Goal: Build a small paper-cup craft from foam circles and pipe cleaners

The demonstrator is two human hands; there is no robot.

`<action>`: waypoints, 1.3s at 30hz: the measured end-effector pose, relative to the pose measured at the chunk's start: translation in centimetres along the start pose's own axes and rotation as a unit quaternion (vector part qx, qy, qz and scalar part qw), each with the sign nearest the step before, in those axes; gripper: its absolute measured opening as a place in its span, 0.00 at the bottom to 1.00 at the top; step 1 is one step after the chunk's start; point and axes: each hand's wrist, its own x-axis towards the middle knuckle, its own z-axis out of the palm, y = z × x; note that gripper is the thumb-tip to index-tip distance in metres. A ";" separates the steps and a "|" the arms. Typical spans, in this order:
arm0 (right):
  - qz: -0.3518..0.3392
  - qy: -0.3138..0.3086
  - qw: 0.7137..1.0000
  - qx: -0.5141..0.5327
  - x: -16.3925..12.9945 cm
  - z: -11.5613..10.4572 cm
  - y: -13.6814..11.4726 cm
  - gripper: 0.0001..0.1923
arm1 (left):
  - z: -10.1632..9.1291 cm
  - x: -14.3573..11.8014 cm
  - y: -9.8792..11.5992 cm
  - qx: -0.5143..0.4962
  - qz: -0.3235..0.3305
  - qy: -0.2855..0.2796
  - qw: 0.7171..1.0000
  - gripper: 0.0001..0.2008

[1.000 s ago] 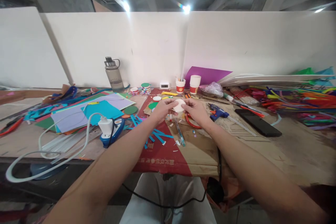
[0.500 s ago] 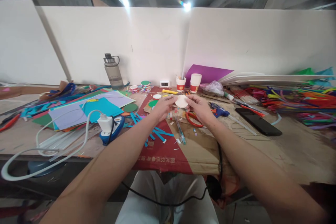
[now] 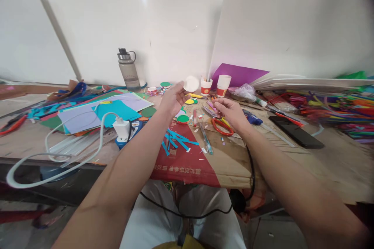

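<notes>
My left hand pinches a white paper disc by its edge and holds it up above the back of the table. My right hand is bent, with thumb and fingers together near a pinkish-purple piece; whether that piece is in its grip is unclear. Just below the right fingers lie scissors with orange-red handles. A green-topped disc and a yellow-and-green disc rest between the hands. Nearer to me are blue paper strips and a pen.
Coloured paper sheets and a white plug with cable lie left. A water bottle and paper cups stand at the back. A phone and a bundle of coloured pipe cleaners are to the right.
Both hands held the white disc together before. Now only my left hand has it, raised and further back; my right hand has let go and moved right. The view has shifted slightly.
</notes>
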 end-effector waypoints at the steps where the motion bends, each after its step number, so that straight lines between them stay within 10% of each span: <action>1: -0.002 0.000 0.999 -0.039 -0.1 0.0 0.2 0.17 | -0.2 0.2 0.5 -0.020 0.006 0.023 1.000 0.10; 11: -0.102 -0.078 0.952 -0.277 -0.6 1.2 -1.4 0.13 | -1.7 0.9 0.6 -0.111 0.008 0.079 0.991 0.10; 17: -0.123 -0.200 0.868 -0.438 0.1 5.2 -3.8 0.09 | -1.3 0.8 0.6 -0.165 -0.019 0.049 0.985 0.07; 24: -0.043 -0.221 0.798 -0.560 0.9 9.6 -1.5 0.28 | -1.3 0.5 0.9 -0.199 -0.027 0.014 0.980 0.07; 39: -0.187 0.070 0.934 -0.295 2.4 5.7 -0.1 0.24 | -1.7 0.6 -1.3 -0.090 0.024 -0.034 0.995 0.10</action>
